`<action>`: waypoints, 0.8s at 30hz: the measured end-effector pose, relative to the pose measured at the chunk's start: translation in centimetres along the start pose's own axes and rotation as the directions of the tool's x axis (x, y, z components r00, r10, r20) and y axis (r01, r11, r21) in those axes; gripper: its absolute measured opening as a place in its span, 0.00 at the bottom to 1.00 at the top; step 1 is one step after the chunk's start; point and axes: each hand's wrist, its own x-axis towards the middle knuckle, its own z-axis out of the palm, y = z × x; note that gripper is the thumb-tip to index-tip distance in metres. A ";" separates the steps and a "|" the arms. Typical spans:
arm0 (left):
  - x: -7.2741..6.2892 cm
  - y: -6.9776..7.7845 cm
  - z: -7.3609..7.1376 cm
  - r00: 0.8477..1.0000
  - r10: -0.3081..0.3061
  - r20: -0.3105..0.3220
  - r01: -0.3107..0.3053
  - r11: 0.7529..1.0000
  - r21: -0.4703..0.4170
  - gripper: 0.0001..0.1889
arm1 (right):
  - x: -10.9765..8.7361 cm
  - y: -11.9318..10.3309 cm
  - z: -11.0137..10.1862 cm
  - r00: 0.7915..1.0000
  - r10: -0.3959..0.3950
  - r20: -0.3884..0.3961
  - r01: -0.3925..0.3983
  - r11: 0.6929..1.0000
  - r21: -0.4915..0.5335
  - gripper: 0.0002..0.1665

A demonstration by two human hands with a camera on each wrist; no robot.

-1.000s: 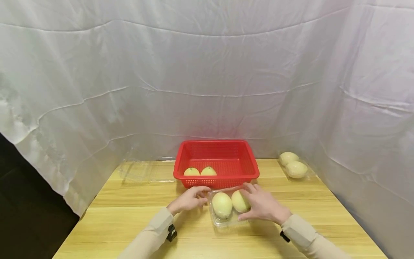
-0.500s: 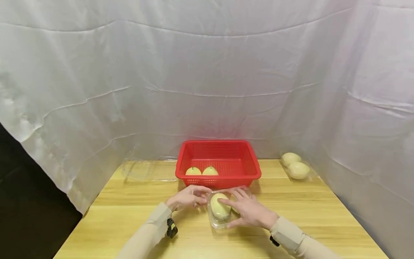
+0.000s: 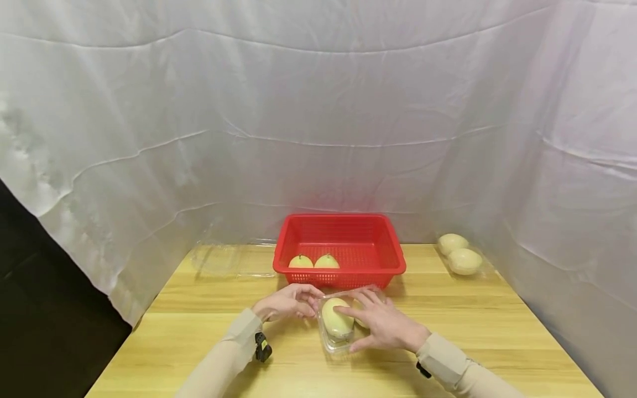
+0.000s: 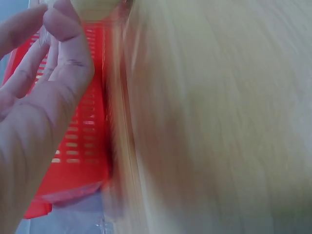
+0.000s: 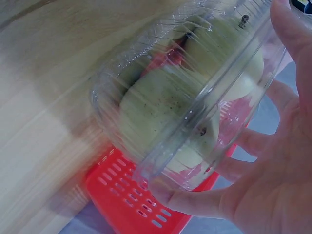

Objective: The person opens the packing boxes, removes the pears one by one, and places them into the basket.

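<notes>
Clear box (image 3: 335,342) likely slick, flexible, its pears (image 3: 337,316) bruisable; best taken by both sides. Right hand (image 3: 385,323) spread over top, unclenched; left hand (image 3: 286,302) at nine-o'clock edge, grasp indeterminable.

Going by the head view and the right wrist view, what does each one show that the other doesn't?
Only the head view: two fruits inside the red basket, another fruit pair at the table's far right, and clear packaging left of the basket.

Only the right wrist view: the palm side of the right hand, and fine dark specks on a packed fruit.

Both: the right hand against the clear container with two pale fruits, part of the basket, and the wooden table.
</notes>
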 end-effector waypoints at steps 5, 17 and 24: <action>0.1 -0.1 0.1 1.000 0.007 -0.028 -0.006 0.999 0.041 0.23 | -0.1 0.0 0.1 1.000 -0.003 -0.001 0.003 1.000 -0.006 0.50; 0.1 0.4 -0.1 1.000 -0.006 -0.023 0.008 0.998 0.070 0.23 | -0.1 0.3 0.2 0.997 -0.054 -0.046 0.051 0.996 -0.070 0.50; 0.1 0.0 -0.1 0.999 0.000 -0.037 0.003 0.997 0.073 0.23 | -0.2 0.2 0.3 0.998 -0.047 -0.042 0.044 0.997 -0.065 0.50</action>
